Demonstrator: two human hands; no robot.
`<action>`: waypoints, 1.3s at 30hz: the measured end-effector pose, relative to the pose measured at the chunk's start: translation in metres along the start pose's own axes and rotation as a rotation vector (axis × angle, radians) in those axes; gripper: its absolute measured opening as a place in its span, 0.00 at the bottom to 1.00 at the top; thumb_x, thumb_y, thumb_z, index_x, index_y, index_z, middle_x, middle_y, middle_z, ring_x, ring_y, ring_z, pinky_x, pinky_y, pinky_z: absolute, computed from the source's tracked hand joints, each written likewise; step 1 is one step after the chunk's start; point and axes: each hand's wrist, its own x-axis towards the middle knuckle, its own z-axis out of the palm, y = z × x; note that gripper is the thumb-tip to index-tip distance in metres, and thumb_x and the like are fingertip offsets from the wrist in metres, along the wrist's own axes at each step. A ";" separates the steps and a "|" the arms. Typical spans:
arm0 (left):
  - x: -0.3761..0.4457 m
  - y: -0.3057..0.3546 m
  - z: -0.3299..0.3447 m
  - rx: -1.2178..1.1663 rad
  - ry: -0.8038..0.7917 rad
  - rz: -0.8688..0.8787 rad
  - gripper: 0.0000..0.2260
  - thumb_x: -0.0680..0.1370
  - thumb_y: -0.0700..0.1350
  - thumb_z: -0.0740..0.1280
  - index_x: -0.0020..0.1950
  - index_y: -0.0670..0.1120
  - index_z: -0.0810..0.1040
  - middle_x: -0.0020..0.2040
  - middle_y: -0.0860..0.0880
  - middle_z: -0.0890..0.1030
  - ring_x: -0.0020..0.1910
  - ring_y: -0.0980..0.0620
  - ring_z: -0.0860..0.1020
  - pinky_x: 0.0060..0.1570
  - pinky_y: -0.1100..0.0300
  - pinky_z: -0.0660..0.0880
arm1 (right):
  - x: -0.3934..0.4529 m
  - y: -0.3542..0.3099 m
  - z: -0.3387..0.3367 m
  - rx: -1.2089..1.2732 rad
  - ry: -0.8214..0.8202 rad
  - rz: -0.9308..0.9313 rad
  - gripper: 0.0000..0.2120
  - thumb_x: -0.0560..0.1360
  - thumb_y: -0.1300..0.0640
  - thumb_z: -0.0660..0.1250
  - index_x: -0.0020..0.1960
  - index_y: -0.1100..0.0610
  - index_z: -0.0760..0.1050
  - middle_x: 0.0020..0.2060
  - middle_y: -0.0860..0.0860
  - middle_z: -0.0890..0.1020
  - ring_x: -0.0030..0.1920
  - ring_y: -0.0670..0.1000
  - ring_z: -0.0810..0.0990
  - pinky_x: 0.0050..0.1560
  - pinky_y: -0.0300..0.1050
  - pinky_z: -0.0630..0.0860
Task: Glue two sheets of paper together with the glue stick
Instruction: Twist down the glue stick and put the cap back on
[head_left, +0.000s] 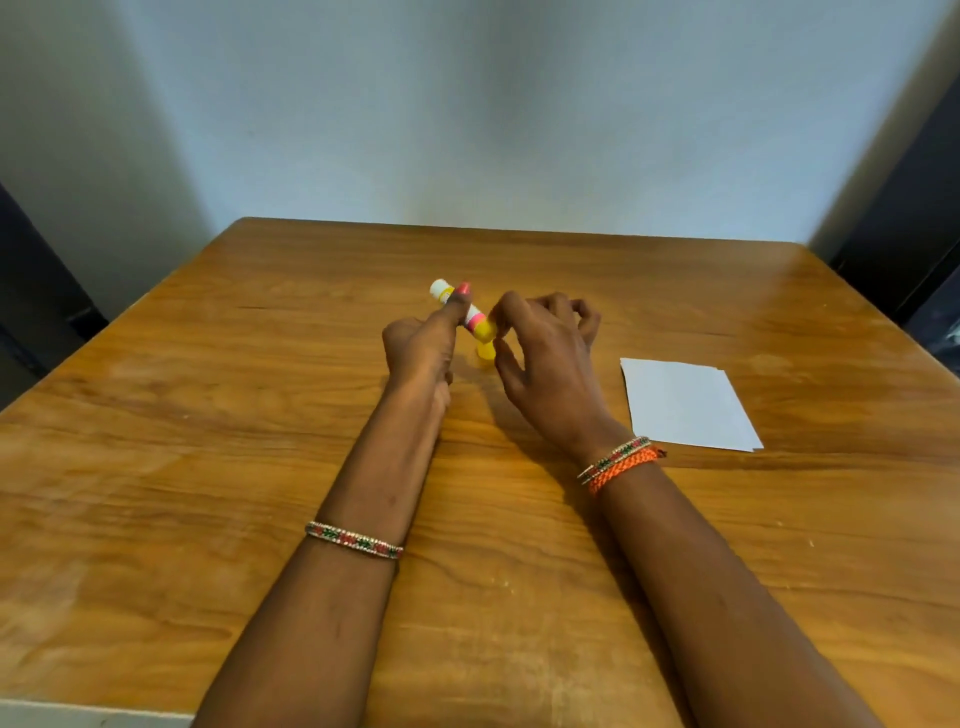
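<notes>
Hands meeting above the middle of the wooden counter (218, 415), both raised a little off its surface. Left hand (423, 348) gripping the glue stick (470, 314) around its white body, fingers curled under and thumb lying along the top, pink nail showing. Glue stick tilting, white end pointing up and away to the left, pink band and yellow cap (487, 340) pointing down toward the right. Right hand (545, 358) pinching that yellow cap between thumb and forefinger, remaining fingers loosely curled above and touching nothing else. Cap slightly blurred, so not clear whether seated on the stick or already loosened. Sheets of paper (685, 402) lying flat on the counter to the right of the hands, stacked nearly square with a thin edge of the lower sheet peeking out along the right side, apart from both hands and just beyond the right wrist. Beaded bangle (353, 540) circling the left forearm; a similar bangle and an orange braided thread (621, 467) sitting together at the right wrist. Pale wall (493, 104) rising behind the far edge of the counter.
</notes>
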 end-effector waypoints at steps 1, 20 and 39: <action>0.002 -0.001 -0.002 0.056 0.035 0.085 0.13 0.69 0.53 0.73 0.42 0.44 0.79 0.36 0.50 0.77 0.33 0.56 0.71 0.30 0.62 0.65 | -0.001 0.003 0.001 0.044 -0.023 0.075 0.14 0.73 0.57 0.66 0.58 0.52 0.70 0.50 0.49 0.79 0.58 0.51 0.71 0.59 0.47 0.55; 0.003 -0.014 -0.007 0.979 0.184 0.752 0.12 0.73 0.46 0.70 0.56 0.47 0.81 0.53 0.48 0.82 0.56 0.47 0.72 0.47 0.51 0.71 | 0.005 0.009 0.011 0.429 0.134 0.411 0.11 0.76 0.59 0.66 0.57 0.59 0.72 0.49 0.50 0.77 0.47 0.47 0.78 0.43 0.34 0.76; -0.008 -0.016 0.010 1.405 0.123 0.899 0.11 0.76 0.47 0.65 0.56 0.46 0.79 0.50 0.48 0.79 0.56 0.46 0.70 0.48 0.53 0.63 | 0.007 0.014 -0.002 0.578 0.182 0.524 0.12 0.71 0.64 0.71 0.55 0.59 0.80 0.48 0.52 0.84 0.47 0.46 0.81 0.46 0.31 0.77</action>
